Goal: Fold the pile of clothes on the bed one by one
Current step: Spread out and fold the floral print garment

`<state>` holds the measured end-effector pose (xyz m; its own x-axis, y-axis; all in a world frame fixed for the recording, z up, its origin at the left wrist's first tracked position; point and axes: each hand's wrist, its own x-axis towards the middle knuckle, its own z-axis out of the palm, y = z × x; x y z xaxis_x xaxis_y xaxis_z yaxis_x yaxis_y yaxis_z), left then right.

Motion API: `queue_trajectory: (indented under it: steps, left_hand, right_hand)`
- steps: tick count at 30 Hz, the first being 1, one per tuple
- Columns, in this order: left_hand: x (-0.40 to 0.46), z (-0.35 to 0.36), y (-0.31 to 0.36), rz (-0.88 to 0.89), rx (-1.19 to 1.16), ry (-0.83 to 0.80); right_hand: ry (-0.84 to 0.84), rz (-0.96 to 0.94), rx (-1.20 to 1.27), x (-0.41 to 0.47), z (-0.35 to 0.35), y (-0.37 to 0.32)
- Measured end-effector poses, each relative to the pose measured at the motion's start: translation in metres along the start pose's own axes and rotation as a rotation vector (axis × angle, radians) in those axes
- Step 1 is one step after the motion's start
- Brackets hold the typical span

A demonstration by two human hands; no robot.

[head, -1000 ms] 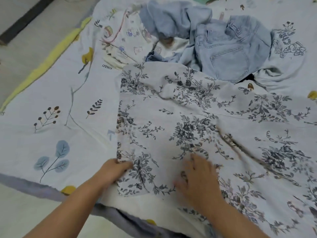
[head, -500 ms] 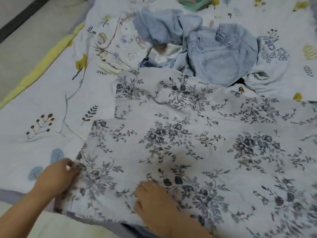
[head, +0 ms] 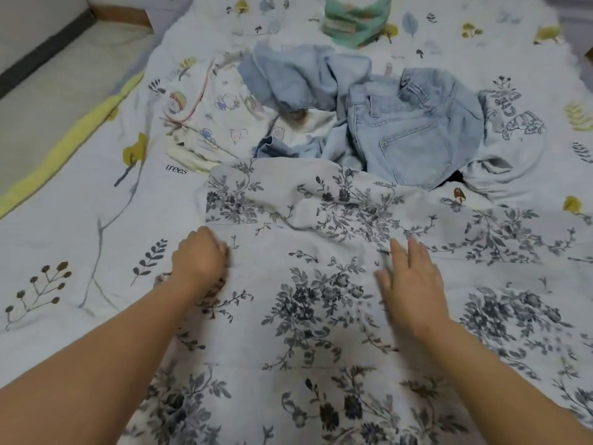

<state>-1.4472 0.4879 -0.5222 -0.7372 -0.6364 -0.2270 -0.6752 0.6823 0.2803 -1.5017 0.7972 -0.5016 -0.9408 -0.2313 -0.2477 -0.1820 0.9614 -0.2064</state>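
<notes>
A white garment with a dark floral print (head: 321,316) lies spread over the near half of the bed. My left hand (head: 199,261) sits at its left edge with curled fingers gripping the cloth. My right hand (head: 412,284) lies flat on the garment, fingers straight and pointing away from me. Behind the garment is the pile: light blue jeans (head: 407,133), a white cartoon-print piece (head: 218,114) and a pale blue printed top (head: 513,136).
The bed sheet (head: 64,239) is pale with leaf and branch prints. A folded green and white stack (head: 356,20) stands at the far end. The bed's yellow-trimmed left edge (head: 64,142) borders the floor (head: 57,69).
Both hands have moved away from the near hem toward the middle of the floral garment. The left hand drew the left side outward, then came up along that edge. The garment lies flatter.
</notes>
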Motion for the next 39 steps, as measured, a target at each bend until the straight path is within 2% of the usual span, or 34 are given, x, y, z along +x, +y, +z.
queue_trajectory:
  steps: [3, 5, 7, 9, 11, 13, 14, 16, 18, 19, 21, 22, 24, 26, 27, 29, 32, 36, 39]
  left_hand:
    - [0.021, 0.007, 0.007, -0.182, -0.038, -0.087]
    - [0.028, 0.007, 0.010, -0.199, -0.179, -0.141]
    - [0.030, 0.001, 0.013, -0.156, -0.333, -0.124]
    - [0.025, -0.015, 0.010, -0.087, -0.359, -0.009]
    - [0.023, -0.033, -0.006, -0.048, -0.304, 0.199]
    - [0.029, -0.043, -0.030, -0.076, -0.233, 0.327]
    - [0.031, -0.045, -0.040, -0.115, -0.172, 0.290]
    - [0.034, -0.040, -0.051, -0.199, -0.073, 0.123]
    - [0.034, -0.033, -0.045, -0.237, -0.022, 0.099]
    - [0.031, -0.031, -0.039, -0.177, -0.003, 0.172]
    - [0.022, -0.024, -0.026, 0.068, 0.061, 0.300]
    - [0.016, -0.019, -0.019, 0.209, 0.093, 0.276]
    - [0.006, -0.006, -0.011, 0.435, 0.268, -0.004]
    - [0.003, 0.007, -0.008, 0.447, 0.448, -0.277]
    - [0.001, 0.006, -0.002, 0.395, 0.490, -0.318]
    - [-0.006, -0.002, 0.017, 0.365, 0.391, -0.241]
    - [-0.027, -0.014, 0.052, 0.484, 0.196, -0.168]
    - [-0.079, -0.023, 0.110, 0.668, 0.116, -0.399]
    - [-0.119, -0.023, 0.149, 0.812, 0.105, -0.476]
  right_hand:
    - [-0.129, 0.003, -0.073, 0.025, 0.012, 0.003]
    - [-0.202, 0.000, -0.112, 0.030, 0.018, 0.000]
    - [-0.198, 0.013, -0.102, 0.032, 0.020, -0.005]
    - [-0.175, -0.008, -0.050, 0.030, 0.018, -0.016]
    - [-0.130, -0.073, 0.002, 0.028, 0.016, -0.030]
    - [-0.073, -0.124, 0.025, 0.029, 0.015, -0.043]
    - [-0.093, -0.146, 0.011, 0.031, 0.017, -0.046]
    - [-0.237, -0.182, -0.061, 0.033, 0.021, -0.048]
    - [-0.304, -0.182, -0.081, 0.032, 0.019, -0.043]
    - [-0.251, -0.161, -0.071, 0.031, 0.017, -0.039]
    - [-0.125, -0.078, -0.069, 0.027, 0.012, -0.027]
    - [-0.127, -0.039, -0.084, 0.025, 0.010, -0.021]
    - [-0.257, -0.024, -0.136, 0.021, 0.011, -0.008]
    - [-0.338, -0.063, -0.122, 0.017, 0.009, 0.001]
    - [-0.326, -0.082, -0.091, 0.015, 0.007, 0.004]
    - [-0.265, -0.111, -0.033, 0.008, -0.005, 0.008]
    - [-0.192, -0.124, 0.013, -0.011, -0.029, 0.018]
    - [-0.182, -0.078, 0.016, -0.048, -0.056, 0.043]
    - [-0.198, -0.015, 0.010, -0.074, -0.075, 0.074]
